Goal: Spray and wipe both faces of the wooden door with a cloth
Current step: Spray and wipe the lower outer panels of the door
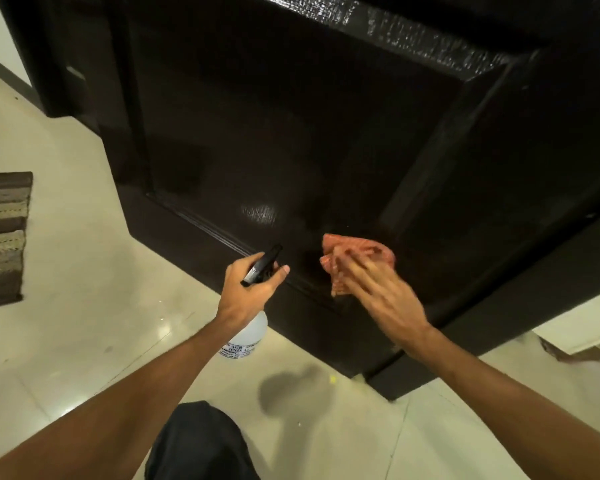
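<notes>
Head view looks down on a spray bottle [246, 336] with a translucent white body and a printed label. How much liquid it holds cannot be told through the plastic. The left hand [248, 289] grips the bottle round its neck, thumb wrapped to the near side and fingers curled under the black trigger head [262, 266]. The bottle's long axis runs from its base, low above the floor, up to the trigger head, leaning slightly toward the door, and the nozzle points at the dark brown wooden door [291, 116] from just in front of it. The right hand [378, 292], blurred, lies with its fingers spread fairly straight, pressing a bunched reddish-orange cloth [357, 258] flat against the lower part of the door's recessed panel, just above the bottom moulding. The two hands are apart, the bottle hand to the left of the cloth hand. The door face is glossy, with a pale reflection beside the cloth and a streaky sheen on the rail above. Below it spreads a cream tiled floor [66, 341], shiny, with a dark shadow near the door's bottom edge. A brown-and-beige striped mat [2, 237] lies at the far left, and the person's knee [194, 441], in dark fabric, shows at the bottom.
</notes>
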{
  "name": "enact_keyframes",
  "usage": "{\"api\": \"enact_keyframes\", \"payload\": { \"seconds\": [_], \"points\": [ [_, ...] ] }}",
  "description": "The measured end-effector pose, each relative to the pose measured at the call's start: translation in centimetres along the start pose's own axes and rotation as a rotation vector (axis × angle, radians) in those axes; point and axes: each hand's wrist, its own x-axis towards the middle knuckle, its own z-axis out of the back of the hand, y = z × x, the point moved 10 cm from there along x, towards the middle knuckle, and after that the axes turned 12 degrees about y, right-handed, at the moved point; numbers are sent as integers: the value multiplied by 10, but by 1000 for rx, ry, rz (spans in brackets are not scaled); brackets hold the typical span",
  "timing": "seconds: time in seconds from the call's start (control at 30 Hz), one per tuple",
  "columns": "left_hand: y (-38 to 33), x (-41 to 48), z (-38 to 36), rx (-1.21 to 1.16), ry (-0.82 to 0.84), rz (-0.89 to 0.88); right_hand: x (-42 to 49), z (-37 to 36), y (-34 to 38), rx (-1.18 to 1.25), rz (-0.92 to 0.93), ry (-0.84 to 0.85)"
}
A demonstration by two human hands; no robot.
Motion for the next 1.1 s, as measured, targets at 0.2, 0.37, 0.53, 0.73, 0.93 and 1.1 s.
{"api": "enact_keyframes", "payload": {
  "seconds": [0.2, 0.37, 0.53, 0.73, 0.93, 1.1],
  "points": [
    [-19, -10, -37, -22, 105, -24, -8, 33, -11, 67, 6, -69],
    [-50, -4, -41, -29, 130, -73, 12, 116, -85, -26, -226, -324],
    [-95, -7, -70, -90, 170, -136, -2, 155, -105, 16, -259, -374],
    [-161, 4, -91, -60, 155, -219, 15, 267, -187, -47, -382, -540],
    [-195, 5, -130, -44, 146, -266, 8, 240, -186, -189, -251, -310],
    [-195, 7, -129, -50, 76, -250, 14, 251, -188, -141, -324, -289]
  ]
}}
